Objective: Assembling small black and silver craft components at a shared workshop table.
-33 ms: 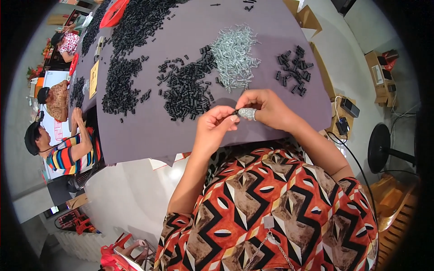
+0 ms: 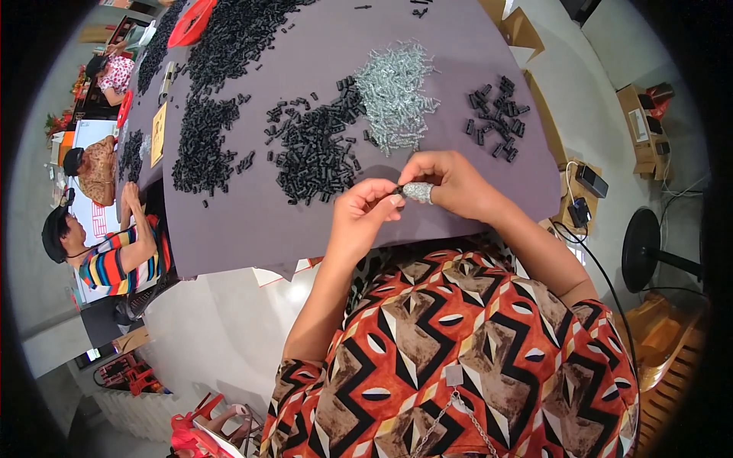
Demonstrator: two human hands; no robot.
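Between the two moments, hardly any change is showing. Just off the centre of the view, toward one o'clock, the left hand (image 2: 357, 217) and the right hand (image 2: 456, 187) are meeting at a small black piece (image 2: 397, 190) and a silvery bundle (image 2: 417, 192); any shift their fingers are making there is too slight to tell, as is any movement the co-worker (image 2: 122, 256) toward nine o'clock is making.

Heaps laid on a tablecloth (image 2: 244, 229), ahead of left hand (image 2: 360, 216) and right hand (image 2: 458, 187).
From the hands, a heap of metal parts (image 2: 395, 99) is set at twelve o'clock, touched by a heap of tubular pieces (image 2: 314, 159) at ten; a cluster of parts (image 2: 501, 107) is placed at two. Between nine and ten, another heap (image 2: 200, 141) is laid, with a card (image 2: 158, 134) beyond it.
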